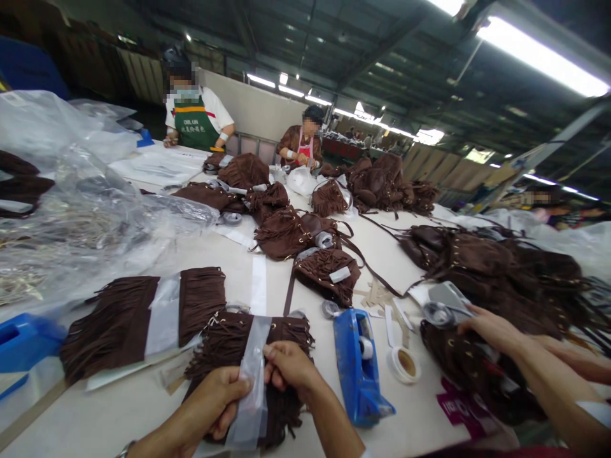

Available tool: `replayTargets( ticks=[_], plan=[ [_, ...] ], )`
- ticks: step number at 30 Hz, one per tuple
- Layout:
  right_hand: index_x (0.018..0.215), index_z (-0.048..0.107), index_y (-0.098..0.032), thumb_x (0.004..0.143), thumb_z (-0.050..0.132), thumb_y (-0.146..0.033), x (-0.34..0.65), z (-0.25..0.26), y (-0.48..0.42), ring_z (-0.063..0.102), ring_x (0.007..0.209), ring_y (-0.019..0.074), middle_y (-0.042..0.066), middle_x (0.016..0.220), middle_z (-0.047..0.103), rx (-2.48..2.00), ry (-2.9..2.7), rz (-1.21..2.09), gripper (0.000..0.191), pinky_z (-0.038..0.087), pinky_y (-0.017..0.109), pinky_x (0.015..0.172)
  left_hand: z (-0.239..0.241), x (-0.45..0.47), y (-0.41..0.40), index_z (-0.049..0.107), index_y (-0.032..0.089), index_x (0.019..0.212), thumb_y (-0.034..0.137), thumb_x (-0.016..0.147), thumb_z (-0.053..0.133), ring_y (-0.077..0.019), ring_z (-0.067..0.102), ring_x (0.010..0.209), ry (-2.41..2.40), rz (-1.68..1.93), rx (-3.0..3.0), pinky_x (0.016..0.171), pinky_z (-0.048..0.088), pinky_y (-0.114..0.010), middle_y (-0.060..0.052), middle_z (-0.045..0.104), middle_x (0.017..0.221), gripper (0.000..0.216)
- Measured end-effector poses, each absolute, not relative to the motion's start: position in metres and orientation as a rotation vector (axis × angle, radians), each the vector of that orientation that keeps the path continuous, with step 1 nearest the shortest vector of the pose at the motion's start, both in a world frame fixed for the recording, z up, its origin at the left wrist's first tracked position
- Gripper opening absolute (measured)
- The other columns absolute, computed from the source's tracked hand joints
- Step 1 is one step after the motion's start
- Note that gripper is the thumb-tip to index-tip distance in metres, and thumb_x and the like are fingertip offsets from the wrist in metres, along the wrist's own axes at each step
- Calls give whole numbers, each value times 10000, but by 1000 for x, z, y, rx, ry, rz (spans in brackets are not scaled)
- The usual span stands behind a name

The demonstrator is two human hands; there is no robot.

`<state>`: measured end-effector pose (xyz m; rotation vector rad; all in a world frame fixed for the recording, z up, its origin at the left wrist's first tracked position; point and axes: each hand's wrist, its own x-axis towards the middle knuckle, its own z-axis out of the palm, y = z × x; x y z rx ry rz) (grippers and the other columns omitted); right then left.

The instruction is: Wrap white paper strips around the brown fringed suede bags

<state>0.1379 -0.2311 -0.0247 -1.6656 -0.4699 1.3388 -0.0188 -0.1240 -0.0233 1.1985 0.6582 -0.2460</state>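
Observation:
A brown fringed bag (229,337) with gold eyelets lies on the table in front of me, a translucent plastic strip (252,407) running across its middle. My left hand (222,397) is closed, thumb and fingers pinching the strip's left edge. On the right edge, higher up, my right hand (290,367) pinches the same strip with its fingers curled. Left of it lies another brown fringed piece (119,321) with a similar translucent band (163,312) around it. A blue tape dispenser (356,381) stands to the right of my right hand.
A white tape roll (405,365) and paper scraps lie beyond the dispenser. At right, a co-worker's hand (487,327) reaches over piled brown bags (496,267). Clear plastic bags (90,210) cover the left side. Two people work across the table (382,248), behind more fringed bags.

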Motion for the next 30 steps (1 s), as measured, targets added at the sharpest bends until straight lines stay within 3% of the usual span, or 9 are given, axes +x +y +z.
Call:
replayTargets(
  ticks=[4,10,18,24,28,30],
  plan=[
    [730,520,-186,812,557,-674,139,-20,-235,325,303,45,-48,503,581,-1608,-448,1340,497,218,192,333,-26,-16,-125,581,172,829,801,629,621,-45,225,265,665,-255,1211,338,142,-193,90,412,333,662],
    [672,512,-194,820,661,-434,140,-18,-224,266,276,44,-96,404,467,-1701,-335,1323,319,187,179,301,-26,-9,-129,548,185,770,822,611,603,-52,235,251,655,-255,1259,319,109,-202,87,393,301,659],
    [702,579,-171,781,696,-395,140,-9,-225,454,365,53,-61,487,563,-1704,-373,1400,264,355,145,381,-28,-8,-129,570,180,865,831,643,551,-67,242,250,617,-247,1294,323,118,-206,91,402,299,689],
    [712,515,-202,779,647,-206,126,-16,-225,393,325,76,-108,386,437,-1866,-406,1214,148,254,175,372,-28,-14,-109,550,191,817,834,651,489,-97,341,265,730,-253,1497,316,184,-206,33,510,369,667],
    [806,555,-197,742,702,-225,114,-12,-231,469,409,82,-83,517,540,-1961,-514,910,163,312,188,431,-27,-7,-91,593,175,1005,726,706,528,-124,435,329,869,25,1668,353,260,-207,40,557,449,631],
    [832,574,-196,736,704,-213,107,-7,-234,520,487,90,-66,571,576,-1997,-590,754,163,346,186,487,-26,2,-88,609,163,978,735,719,514,-113,396,317,815,-39,1665,361,245,-205,39,537,416,636]
  ],
)
